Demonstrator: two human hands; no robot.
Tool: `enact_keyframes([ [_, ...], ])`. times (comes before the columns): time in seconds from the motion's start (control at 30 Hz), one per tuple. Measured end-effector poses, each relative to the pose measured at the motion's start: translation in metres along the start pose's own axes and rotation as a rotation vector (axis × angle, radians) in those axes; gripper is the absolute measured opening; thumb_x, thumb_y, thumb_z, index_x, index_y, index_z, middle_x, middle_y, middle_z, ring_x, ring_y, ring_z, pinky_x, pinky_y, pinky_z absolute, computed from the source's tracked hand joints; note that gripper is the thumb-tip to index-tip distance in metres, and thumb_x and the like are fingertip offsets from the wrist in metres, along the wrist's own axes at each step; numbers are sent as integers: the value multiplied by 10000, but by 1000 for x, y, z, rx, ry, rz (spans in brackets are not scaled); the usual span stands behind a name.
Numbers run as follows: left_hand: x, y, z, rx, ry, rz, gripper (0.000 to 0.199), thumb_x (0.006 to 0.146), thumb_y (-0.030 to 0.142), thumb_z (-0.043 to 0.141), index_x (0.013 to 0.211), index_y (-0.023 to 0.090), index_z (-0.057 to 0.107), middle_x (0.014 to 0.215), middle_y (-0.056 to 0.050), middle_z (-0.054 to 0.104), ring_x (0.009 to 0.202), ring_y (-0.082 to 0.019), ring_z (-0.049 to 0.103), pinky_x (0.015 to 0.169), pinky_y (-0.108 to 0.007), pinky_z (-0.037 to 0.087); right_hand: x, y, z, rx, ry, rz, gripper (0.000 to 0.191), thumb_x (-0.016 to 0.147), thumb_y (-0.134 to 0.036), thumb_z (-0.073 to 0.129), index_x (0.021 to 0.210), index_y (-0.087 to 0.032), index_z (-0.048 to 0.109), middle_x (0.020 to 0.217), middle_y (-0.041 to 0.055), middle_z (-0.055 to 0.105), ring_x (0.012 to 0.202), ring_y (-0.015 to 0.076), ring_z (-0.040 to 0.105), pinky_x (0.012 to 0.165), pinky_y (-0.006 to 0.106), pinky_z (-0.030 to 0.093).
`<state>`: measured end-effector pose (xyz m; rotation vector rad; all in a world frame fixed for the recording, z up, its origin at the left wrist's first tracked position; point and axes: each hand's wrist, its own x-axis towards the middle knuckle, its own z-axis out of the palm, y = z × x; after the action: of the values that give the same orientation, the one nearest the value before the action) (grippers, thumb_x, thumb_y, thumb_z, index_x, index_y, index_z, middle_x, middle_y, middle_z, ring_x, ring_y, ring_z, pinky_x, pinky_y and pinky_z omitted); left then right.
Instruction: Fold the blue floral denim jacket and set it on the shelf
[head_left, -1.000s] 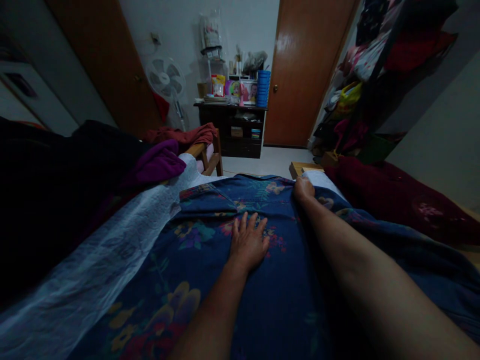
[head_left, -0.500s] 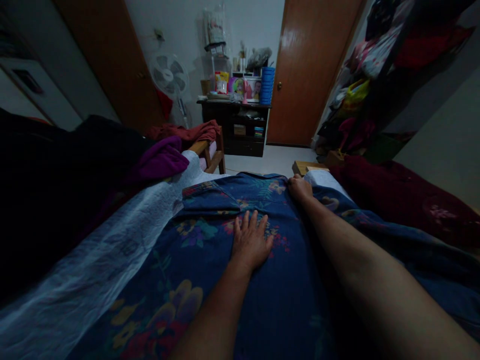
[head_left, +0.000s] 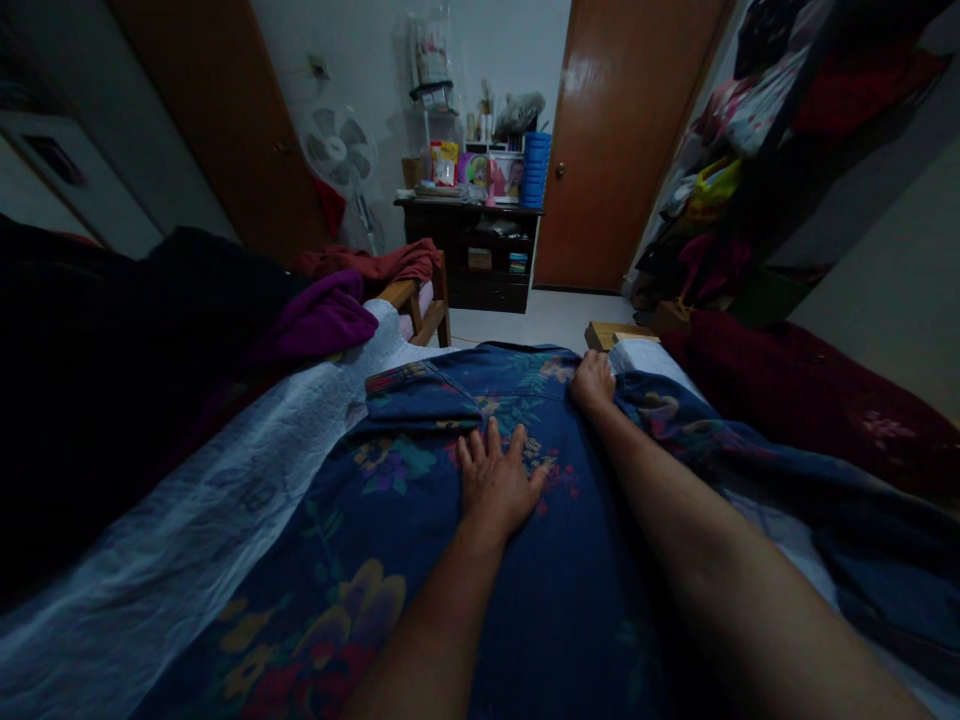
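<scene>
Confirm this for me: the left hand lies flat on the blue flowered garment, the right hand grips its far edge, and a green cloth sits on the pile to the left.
Not quite. In the head view the cloth on the pile to the left is purple, not green. The rest stands: the left hand lies flat on the blue flowered garment, and the right hand grips its far edge.

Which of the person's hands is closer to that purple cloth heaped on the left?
The left hand, lying flat on the blue floral garment right of the purple cloth. The right hand grips the garment farther right.
</scene>
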<state>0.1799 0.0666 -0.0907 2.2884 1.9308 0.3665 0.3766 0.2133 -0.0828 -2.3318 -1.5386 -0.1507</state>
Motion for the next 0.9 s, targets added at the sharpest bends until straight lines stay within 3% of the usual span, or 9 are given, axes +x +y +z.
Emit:
enact_keyframes([
  [0.1, 1, 0, 1, -1, -1, -19, 724, 825, 681, 460, 1457, 333, 399, 1579, -96, 283, 1401, -431, 287, 1145, -592, 137, -17, 0, 4, -13, -35, -28, 400, 956, -247, 313, 1291, -101, 476, 1342, 219, 478, 1188, 286, 503, 969, 418, 391],
  [0.27, 1, 1, -2, 4, -17, -17, 728, 829, 687, 434, 1460, 327, 395, 1584, -90, 275, 1407, -425, 278, 1142, -594, 134, -23, 16, -1, -52, -230, -145, 552, 976, -451, 269, 1421, -147, 394, 1527, 147, 341, 1393, 258, 296, 1135, 488, 192],
  [0.4, 1, 2, -3, 11, -26, -20, 724, 830, 686, 427, 1458, 326, 401, 1583, -98, 278, 1407, -429, 277, 1140, -586, 133, -32, 18, -7, -121, -273, -30, 700, 957, -553, 243, 1477, -93, 333, 1580, 164, 234, 1435, 290, 215, 1147, 486, 153],
  [0.53, 2, 1, -3, 25, -28, -22, 730, 825, 694, 431, 1459, 333, 395, 1580, -95, 286, 1405, -419, 283, 1141, -571, 134, -47, 16, -7, -100, -294, -90, 711, 959, -553, 242, 1513, -108, 264, 1599, 143, 188, 1455, 283, 175, 1149, 462, 157],
  [0.6, 4, -2, -3, 39, -23, -39, 735, 824, 703, 420, 1456, 327, 400, 1566, -108, 309, 1393, -414, 304, 1139, -562, 144, -49, 21, -8, -85, -306, -146, 698, 964, -547, 244, 1510, -113, 278, 1591, 139, 221, 1452, 270, 197, 1150, 423, 172],
  [0.7, 7, -9, -4, 73, 11, -101, 740, 842, 704, 373, 1457, 295, 403, 1480, -145, 429, 1353, -402, 363, 1126, -565, 164, -48, 32, -13, -104, -279, -114, 690, 969, -527, 262, 1475, -63, 339, 1558, 177, 292, 1434, 273, 247, 1143, 377, 193],
  [0.8, 10, -16, -7, 98, 35, -159, 726, 863, 674, 363, 1460, 263, 400, 1379, -163, 520, 1318, -391, 403, 1113, -567, 187, -56, 35, -18, -117, -251, -86, 663, 972, -491, 283, 1463, -51, 352, 1551, 180, 306, 1439, 274, 234, 1146, 389, 184],
  [0.9, 11, -18, -8, 93, 45, -156, 701, 865, 654, 393, 1439, 254, 431, 1354, -173, 532, 1304, -396, 413, 1099, -580, 203, -75, 29, -21, -85, -285, -155, 654, 972, -499, 284, 1491, -101, 313, 1582, 135, 252, 1456, 258, 192, 1154, 413, 168],
])
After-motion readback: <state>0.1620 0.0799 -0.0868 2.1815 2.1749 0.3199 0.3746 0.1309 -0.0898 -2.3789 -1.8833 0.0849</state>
